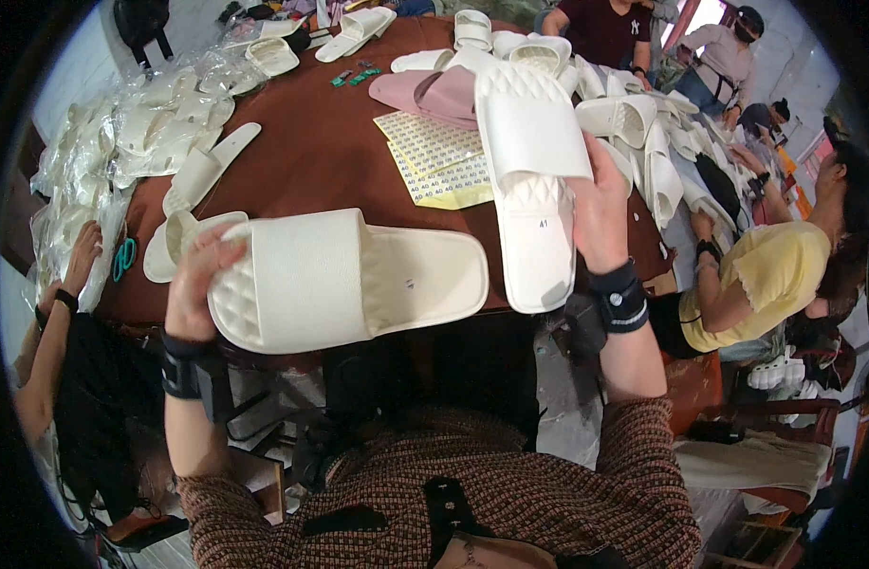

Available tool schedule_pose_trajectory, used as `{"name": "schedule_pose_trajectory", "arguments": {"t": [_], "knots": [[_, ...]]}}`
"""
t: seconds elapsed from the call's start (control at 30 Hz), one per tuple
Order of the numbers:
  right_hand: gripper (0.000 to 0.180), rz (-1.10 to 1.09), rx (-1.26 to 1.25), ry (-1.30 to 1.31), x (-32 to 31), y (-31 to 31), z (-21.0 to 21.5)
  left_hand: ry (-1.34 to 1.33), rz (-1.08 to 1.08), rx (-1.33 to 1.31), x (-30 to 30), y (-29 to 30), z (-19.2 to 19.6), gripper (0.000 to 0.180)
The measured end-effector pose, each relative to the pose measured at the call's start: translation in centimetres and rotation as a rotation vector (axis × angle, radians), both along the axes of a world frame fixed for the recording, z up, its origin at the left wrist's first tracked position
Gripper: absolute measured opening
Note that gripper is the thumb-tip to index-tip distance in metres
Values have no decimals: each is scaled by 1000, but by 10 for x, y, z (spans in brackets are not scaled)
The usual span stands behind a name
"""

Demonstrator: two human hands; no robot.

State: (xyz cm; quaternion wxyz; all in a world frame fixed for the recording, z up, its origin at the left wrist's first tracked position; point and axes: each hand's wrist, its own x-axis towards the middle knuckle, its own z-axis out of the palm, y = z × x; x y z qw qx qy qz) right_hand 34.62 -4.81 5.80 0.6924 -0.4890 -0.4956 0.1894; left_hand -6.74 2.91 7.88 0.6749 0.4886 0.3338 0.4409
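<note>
My left hand (197, 284) is closed on the toe end of a white slide slipper (306, 275), held sideways in front of me. Its broad strap faces up and a small dark mark shows on the insole. In my right hand (600, 213), closed along its outer edge, a second white slipper (529, 123) is held roughly upright with its toe pointing away. That one too has a quilted insole with a small printed mark. Some of the fingers of both hands are hidden behind the slippers. Beyond them, sheets of small printed stickers (434, 161) lie beside a pink slipper (430, 95).
The brown-covered table (292, 171) carries loose white slippers (207, 166) and a heap of bagged slippers (136, 128) on the left. Teal-handled scissors (123, 258) lie near the left edge. More white slippers (629, 119) are piled right. Co-workers' hands reach in on both sides.
</note>
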Motion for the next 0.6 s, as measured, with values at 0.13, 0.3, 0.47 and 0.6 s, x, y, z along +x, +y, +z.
{"name": "schedule_pose_trajectory", "arguments": {"t": [0.13,0.3,0.47,0.6], "knots": [[53,4,-85,-56,-11,22,12,307,-214,167,3,49,21,33],[54,107,-123,-258,-20,54,0,601,-509,282,51,100,50,27],[54,220,-176,-313,-44,70,-9,1073,-293,689,80,150,34,29],[57,234,-259,-328,-53,66,-15,1084,-97,800,92,154,10,36]]}}
